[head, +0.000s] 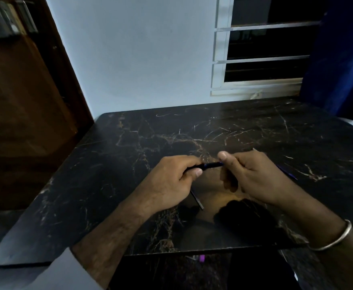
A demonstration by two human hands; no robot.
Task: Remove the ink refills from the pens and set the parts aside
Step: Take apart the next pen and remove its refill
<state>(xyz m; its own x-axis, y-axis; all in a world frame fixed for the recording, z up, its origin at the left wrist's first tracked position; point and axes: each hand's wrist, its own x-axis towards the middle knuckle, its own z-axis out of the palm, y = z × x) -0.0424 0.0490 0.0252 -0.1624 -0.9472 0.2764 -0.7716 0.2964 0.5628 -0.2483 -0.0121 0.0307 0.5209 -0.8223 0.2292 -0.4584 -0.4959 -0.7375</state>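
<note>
Dark marble table point(255, 126); left hand point(171, 181), right hand point(253, 176) fingers clamped on pen point(210, 165); refill point(197, 199) beneath.

Both forearms extend forward and converge mid-frame, hands level and close together but not touching. Left hand point(172, 178): palm down, fingers curled closed, thumb pressed along the index finger. Right hand point(250, 176): fingers curled under, thumb point(223, 156) extended toward the left hand and pinched against the index; a metal bangle point(336, 237) on the wrist.

No readable text, label, brand, number or sign shows anywhere in this dim view.
</note>
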